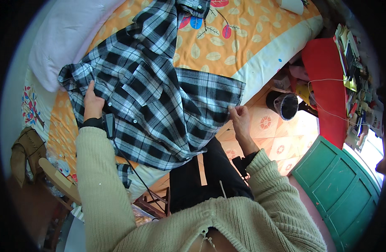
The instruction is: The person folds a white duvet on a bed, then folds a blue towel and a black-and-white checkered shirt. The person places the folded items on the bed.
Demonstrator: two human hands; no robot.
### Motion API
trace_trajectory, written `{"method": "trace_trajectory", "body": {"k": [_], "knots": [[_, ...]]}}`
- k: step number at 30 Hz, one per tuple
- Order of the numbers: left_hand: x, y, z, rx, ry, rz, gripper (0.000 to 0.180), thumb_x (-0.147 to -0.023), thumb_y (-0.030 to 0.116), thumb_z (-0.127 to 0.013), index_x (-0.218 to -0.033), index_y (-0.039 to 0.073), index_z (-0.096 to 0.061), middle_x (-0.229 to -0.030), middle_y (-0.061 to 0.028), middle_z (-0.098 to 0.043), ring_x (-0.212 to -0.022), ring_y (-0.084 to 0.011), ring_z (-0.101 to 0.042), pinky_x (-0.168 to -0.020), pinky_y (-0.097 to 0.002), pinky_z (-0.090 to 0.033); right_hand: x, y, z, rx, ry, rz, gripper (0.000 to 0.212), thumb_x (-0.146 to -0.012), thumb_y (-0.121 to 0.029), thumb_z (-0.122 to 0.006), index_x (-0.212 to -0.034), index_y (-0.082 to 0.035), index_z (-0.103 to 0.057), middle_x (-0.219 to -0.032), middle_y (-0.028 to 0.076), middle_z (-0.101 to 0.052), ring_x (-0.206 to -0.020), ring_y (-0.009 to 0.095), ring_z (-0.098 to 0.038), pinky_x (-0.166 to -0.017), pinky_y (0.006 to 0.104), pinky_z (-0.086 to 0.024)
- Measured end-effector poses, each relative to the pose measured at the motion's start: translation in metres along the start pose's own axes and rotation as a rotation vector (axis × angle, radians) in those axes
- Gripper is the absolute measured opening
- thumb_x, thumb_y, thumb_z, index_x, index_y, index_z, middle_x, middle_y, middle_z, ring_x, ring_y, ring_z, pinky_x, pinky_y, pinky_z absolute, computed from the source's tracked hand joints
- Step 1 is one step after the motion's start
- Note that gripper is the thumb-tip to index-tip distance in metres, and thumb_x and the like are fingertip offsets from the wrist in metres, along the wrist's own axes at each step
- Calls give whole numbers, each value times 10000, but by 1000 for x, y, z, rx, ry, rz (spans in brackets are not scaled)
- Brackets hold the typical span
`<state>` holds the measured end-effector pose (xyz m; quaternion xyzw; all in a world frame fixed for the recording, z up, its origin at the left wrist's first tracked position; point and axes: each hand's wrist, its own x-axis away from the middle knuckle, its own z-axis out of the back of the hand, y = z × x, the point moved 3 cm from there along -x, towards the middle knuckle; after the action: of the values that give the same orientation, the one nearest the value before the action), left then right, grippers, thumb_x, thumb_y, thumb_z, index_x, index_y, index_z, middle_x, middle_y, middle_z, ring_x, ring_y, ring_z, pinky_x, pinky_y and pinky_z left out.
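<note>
A black-and-white plaid shirt (pixel 144 90) is spread across the bed, its collar toward the far left and white buttons along its front. My left hand (pixel 93 105) is at the shirt's left part, just below the collar. One digit lies on top of the cloth there, while the other fingers are tucked out of sight, seemingly round the fabric. My right hand (pixel 241 119) pinches the corner of a plaid flap at the right, by the bed's edge. Loose folds hang over the near edge of the bed between my hands.
The bed wears an orange leaf-patterned sheet (pixel 218 50), with a pale pillow (pixel 64 38) at the far left. A dark bin (pixel 286 106) stands on the tiled floor at right. Nearby are a red panel (pixel 325 92), cluttered items, and a green cabinet (pixel 340 189). A wooden chair (pixel 60 180) stands lower left.
</note>
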<state>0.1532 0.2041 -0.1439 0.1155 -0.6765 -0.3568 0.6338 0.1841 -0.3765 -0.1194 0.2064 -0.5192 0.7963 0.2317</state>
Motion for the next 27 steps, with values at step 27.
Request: {"method": "trace_trajectory", "body": {"k": [27], "knots": [[27, 62, 32, -1462, 342, -843, 604, -720, -12, -582, -1293, -133, -434, -1197, -344, -545, -1116, -436, -555, -982, -382, -406, -124, -93, 44, -304, -78, 143, 582, -891, -99, -636, -1372, 11, -328, -1075, 129, -613, -934, 191, -595, -858, 299, -465]]}}
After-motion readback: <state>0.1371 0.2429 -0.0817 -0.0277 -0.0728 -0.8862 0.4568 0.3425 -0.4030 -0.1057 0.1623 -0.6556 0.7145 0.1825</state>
